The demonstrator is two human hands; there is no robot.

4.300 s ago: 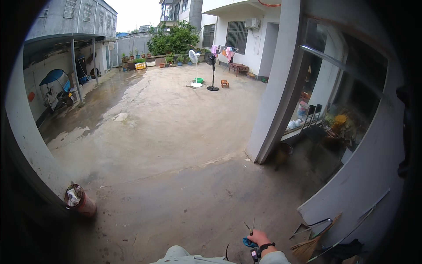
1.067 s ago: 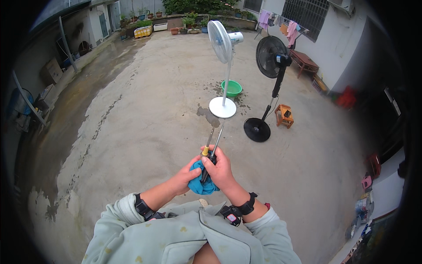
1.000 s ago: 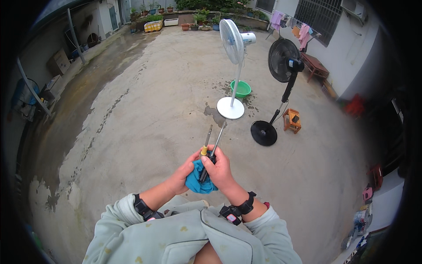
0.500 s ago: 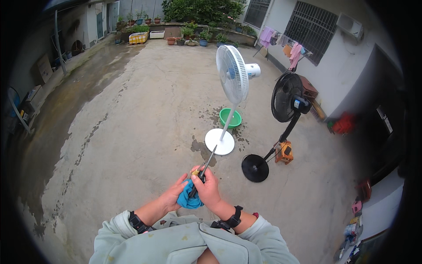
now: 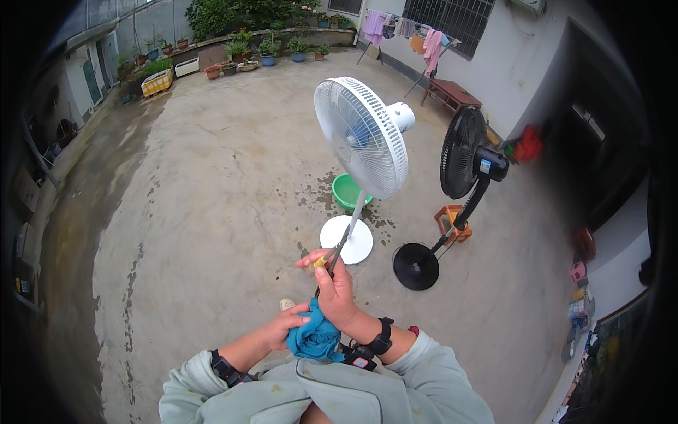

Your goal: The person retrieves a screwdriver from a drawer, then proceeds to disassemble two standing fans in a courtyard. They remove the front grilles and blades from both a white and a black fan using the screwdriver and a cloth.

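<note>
My left hand [image 5: 286, 326] is closed on a bunched blue cloth [image 5: 314, 338] in front of my waist. Just above it, my right hand [image 5: 337, 293] grips a long, dark-shafted screwdriver [image 5: 341, 244] pointing up and away. A short yellow handle [image 5: 320, 261] also shows between the right fingers; what tool it belongs to is hard to make out. The screwdriver's lower end runs down behind the right thumb toward the cloth. Beyond my hands stands a white pedestal fan [image 5: 360, 138] on a round white base [image 5: 360, 246].
A black pedestal fan [image 5: 462, 155] stands to the right, by an orange stool [image 5: 452, 225]. Behind the white fan sits a green basin [image 5: 347, 191] amid wet spots. Farther off are a drying rack with clothes [image 5: 432, 53], a brown bench [image 5: 452, 93] and potted plants [image 5: 268, 53].
My right hand has lifted the screwdriver up from the blue cloth, which now looks looser and fuller in my left hand. The view has shifted, bringing the fans closer.
</note>
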